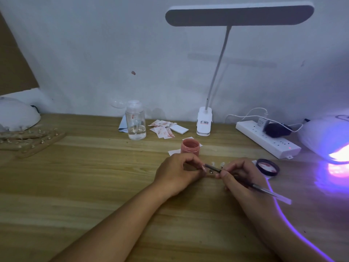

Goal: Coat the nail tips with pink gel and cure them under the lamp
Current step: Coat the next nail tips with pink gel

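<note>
My left hand (179,172) pinches the end of a small holder strip carrying clear nail tips (217,165) in the middle of the wooden table (94,186). One tip by my left fingers looks pink (203,166). My right hand (238,175) grips a thin brush (260,188), whose dark tip lies across the strip. An open jar of pink gel (190,146) stands just behind my hands. Its dark lid (267,167) lies to the right. A white curing lamp (324,137) glows purple at the far right.
A desk lamp (204,121) clips at the back, beside a white power strip (268,140). A clear pump bottle (136,121) and stained wipes (163,129) sit behind the jar. Wooden strips with nail tips (32,138) and a second white lamp (17,115) lie far left.
</note>
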The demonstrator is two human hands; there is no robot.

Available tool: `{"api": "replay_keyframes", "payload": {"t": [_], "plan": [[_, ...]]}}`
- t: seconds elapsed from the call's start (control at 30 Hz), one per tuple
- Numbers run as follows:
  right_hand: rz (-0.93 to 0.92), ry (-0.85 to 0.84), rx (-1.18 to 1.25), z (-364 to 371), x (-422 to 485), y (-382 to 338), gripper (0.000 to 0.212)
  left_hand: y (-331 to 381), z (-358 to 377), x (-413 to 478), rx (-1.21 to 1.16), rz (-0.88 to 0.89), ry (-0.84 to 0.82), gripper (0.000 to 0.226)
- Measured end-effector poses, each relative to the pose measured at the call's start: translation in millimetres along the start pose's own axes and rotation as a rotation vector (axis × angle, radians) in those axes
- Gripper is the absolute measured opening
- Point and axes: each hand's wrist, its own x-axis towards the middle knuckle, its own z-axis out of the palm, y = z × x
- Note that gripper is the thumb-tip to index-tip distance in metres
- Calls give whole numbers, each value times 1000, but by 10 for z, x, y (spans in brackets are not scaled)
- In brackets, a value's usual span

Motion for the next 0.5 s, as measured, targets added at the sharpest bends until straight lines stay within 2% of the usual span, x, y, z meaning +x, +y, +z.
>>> {"api": "replay_keyframes", "payload": {"t": [0.27, 0.5], "plan": [[-1, -2, -31, 10, -3, -36, 12, 8, 7, -2, -22, -7, 3, 9], [34, 90, 160, -14, 27, 39, 20, 19, -1, -27, -42, -1, -9, 7]]}}
